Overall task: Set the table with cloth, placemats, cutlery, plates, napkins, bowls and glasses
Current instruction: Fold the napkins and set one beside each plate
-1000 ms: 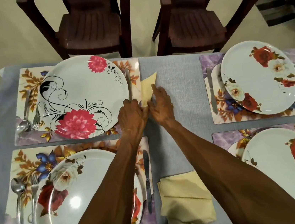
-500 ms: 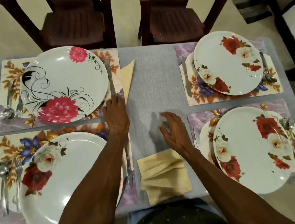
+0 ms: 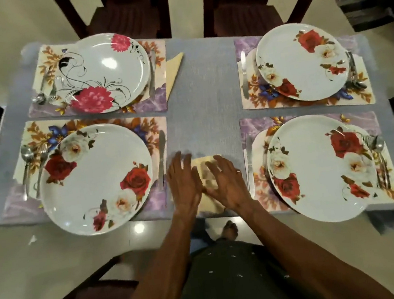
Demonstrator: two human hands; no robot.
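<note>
Both hands lie over the stack of yellow napkins (image 3: 206, 159) at the near edge of the table, fingers straight and slightly spread: the left hand (image 3: 184, 183) has its fingertips on the grey cloth (image 3: 202, 94) just left of the stack, the right hand (image 3: 227, 183) rests flat across the napkins' top, pinching nothing; how many napkins are in the stack cannot be told. One more folded yellow napkin (image 3: 173, 71) lies farther off, tucked beside the far-left placemat (image 3: 158, 102). Four floral placemats sit on the cloth, two to each side, and each bears one plate: the far-left plate (image 3: 107, 71) with pink flowers, the near-left plate (image 3: 95, 179), the far-right plate (image 3: 302, 62) and the near-right plate (image 3: 317, 169) with red roses. Four knives are visible, one on each mat's inner edge, such as the knife (image 3: 162, 158) just left of the left hand. A spoon and fork pair (image 3: 32, 167) lies on each mat's outer edge. Two dark chairs (image 3: 124, 14) stand at the far side
</note>
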